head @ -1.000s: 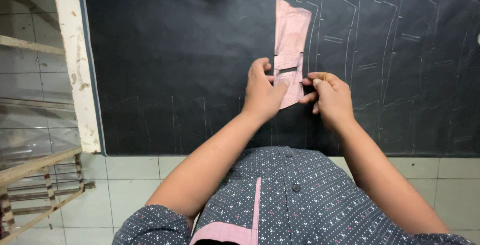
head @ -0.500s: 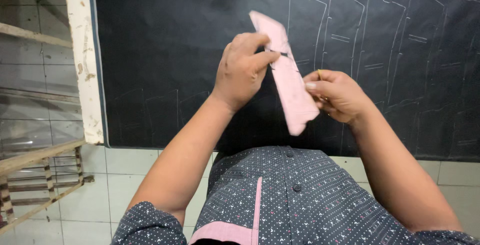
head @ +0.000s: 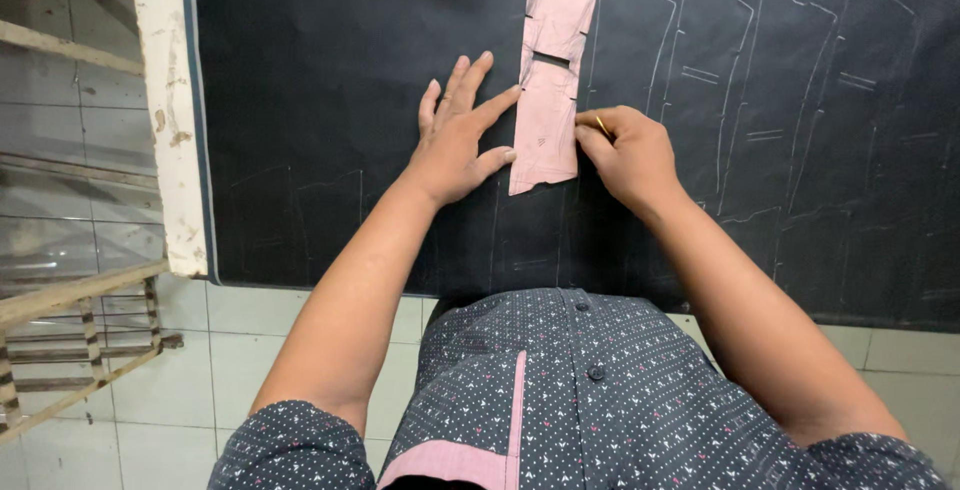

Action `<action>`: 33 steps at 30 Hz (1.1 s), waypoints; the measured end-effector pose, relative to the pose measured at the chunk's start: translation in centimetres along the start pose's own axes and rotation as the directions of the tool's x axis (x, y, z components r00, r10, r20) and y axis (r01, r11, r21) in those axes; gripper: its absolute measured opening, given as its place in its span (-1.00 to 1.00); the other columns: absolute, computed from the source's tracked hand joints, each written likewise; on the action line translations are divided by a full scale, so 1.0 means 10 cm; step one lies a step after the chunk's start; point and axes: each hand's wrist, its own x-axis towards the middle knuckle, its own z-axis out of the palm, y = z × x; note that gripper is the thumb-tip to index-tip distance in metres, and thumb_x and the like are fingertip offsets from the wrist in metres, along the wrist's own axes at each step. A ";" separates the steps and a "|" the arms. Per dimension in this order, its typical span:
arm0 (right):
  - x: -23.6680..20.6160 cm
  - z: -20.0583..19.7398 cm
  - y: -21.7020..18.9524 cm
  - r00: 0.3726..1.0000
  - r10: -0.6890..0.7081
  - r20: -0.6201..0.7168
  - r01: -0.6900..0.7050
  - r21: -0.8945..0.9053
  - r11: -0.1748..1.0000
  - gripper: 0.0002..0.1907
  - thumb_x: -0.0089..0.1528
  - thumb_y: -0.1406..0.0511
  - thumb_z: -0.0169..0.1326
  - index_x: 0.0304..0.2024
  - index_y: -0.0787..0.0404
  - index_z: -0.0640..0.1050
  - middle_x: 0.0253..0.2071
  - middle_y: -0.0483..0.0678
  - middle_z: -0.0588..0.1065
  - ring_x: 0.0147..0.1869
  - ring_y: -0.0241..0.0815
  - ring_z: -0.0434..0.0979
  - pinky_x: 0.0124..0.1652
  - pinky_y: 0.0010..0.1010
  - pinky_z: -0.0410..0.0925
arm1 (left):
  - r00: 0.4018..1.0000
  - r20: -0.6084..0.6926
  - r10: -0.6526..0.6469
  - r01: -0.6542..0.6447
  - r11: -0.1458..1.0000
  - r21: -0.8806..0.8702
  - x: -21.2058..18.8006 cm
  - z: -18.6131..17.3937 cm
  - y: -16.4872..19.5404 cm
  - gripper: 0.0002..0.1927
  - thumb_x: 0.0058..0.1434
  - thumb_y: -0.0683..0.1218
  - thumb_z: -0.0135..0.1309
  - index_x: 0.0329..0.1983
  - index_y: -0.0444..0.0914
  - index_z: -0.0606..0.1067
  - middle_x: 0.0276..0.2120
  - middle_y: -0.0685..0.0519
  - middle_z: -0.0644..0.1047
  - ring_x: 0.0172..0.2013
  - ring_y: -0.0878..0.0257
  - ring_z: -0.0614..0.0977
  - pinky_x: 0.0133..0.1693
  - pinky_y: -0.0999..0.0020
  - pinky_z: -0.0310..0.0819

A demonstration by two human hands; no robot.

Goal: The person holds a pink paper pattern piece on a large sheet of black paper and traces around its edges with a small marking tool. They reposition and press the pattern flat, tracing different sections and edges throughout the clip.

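Head view: the left hand (head: 455, 140) lies flat with its fingers spread and extended, gripping nothing. The index fingertip and the thumb tip press against the left edge of a pink paper pattern piece (head: 548, 80), pinning it to the surface.

The right hand (head: 625, 155) is curled into a loose fist, with the thumb and fingers pinched on a thin yellowish marking stick (head: 602, 127). Only a short length of the stick shows between the fingers. It sits just beside the right edge of the pattern piece, at its lower half.

The pattern piece is long and narrow. It lies flat and nearly upright in the frame, between the two hands. Small notches are cut into its sides, and a rectangular slot is cut out near its upper third. Its lower edge is ragged.

The piece rests on a dark cloth (head: 330, 100) spread over the work surface. To the right of the piece, the cloth carries a row of chalk outlines (head: 740, 80) of similar long shape. A worn white board (head: 165, 100) borders the cloth on the left.
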 end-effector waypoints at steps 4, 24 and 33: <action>-0.06 -0.05 0.06 0.996 0.021 0.089 -0.008 -0.148 0.989 -0.72 0.32 0.27 0.16 0.08 0.06 0.66 -0.28 -0.04 0.49 -0.23 -0.08 0.54 -0.21 -0.29 0.38 | 1.000 -0.010 0.007 -0.007 1.000 0.005 0.00 0.01 0.00 -0.21 0.10 0.05 0.35 0.42 0.05 0.35 0.54 -0.06 -0.03 0.53 -0.04 -0.11 0.41 -0.21 -0.36; -0.12 -0.11 -0.05 0.989 0.002 0.151 0.033 -0.226 0.974 -0.60 0.31 0.24 0.14 0.22 -0.04 0.58 -0.19 -0.08 0.45 -0.16 -0.10 0.53 -0.19 -0.27 0.39 | 0.999 0.010 -0.046 0.046 0.998 -0.031 0.02 -0.02 0.05 -0.20 0.06 0.05 0.36 0.41 0.06 0.37 0.55 0.01 -0.02 0.54 0.01 -0.11 0.43 -0.14 -0.40; -0.11 -0.12 -0.04 0.989 -0.013 0.150 0.045 -0.209 0.977 -0.59 0.31 0.27 0.13 0.22 -0.03 0.58 -0.18 -0.07 0.46 -0.15 -0.09 0.53 -0.18 -0.27 0.38 | 1.000 -0.012 -0.024 0.023 0.999 -0.039 0.01 -0.03 0.04 -0.21 0.08 0.04 0.35 0.42 0.08 0.37 0.55 0.00 -0.03 0.54 0.00 -0.11 0.43 -0.16 -0.41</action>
